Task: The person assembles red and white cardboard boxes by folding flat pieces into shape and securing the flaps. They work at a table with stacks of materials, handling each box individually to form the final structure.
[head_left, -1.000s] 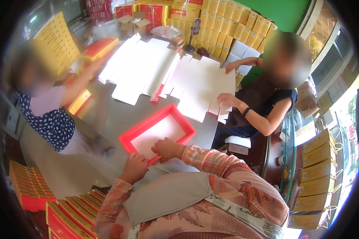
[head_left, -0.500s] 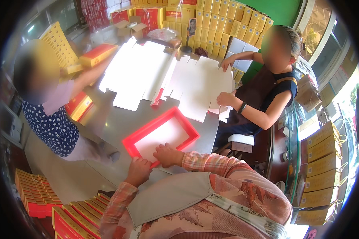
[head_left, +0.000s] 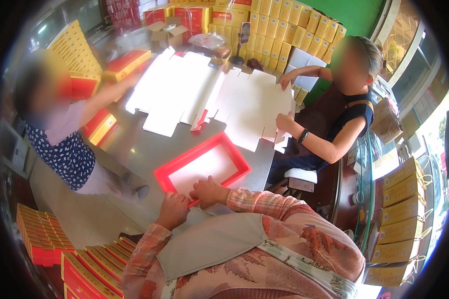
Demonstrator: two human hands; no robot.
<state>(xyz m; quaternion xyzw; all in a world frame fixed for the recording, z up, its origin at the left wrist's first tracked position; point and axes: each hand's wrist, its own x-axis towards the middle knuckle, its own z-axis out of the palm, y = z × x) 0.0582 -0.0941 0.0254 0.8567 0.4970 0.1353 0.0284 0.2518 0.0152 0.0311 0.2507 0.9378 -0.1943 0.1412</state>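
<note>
An open red box with a white inner bottom lies at an angle on the table before me. At its near left corner my left hand is closed on the wall, the fingers curled over the edge. Close beside it, my right hand grips the near long wall, with its fingertips inside the box. The palms hide part of that wall. Beyond the box are flat white card blanks and another white blank.
A co-worker on the right holds the right blank's edge. A co-worker on the left reaches toward a red and yellow box. A phone stands on a holder. Yellow boxes are stacked behind. Red and yellow boxes sit lower left.
My hands keep hold of the red box, which has barely shifted in view. The left co-worker's body and arm have moved slightly. The right co-worker's lower hand has moved a little at the blank's edge.
</note>
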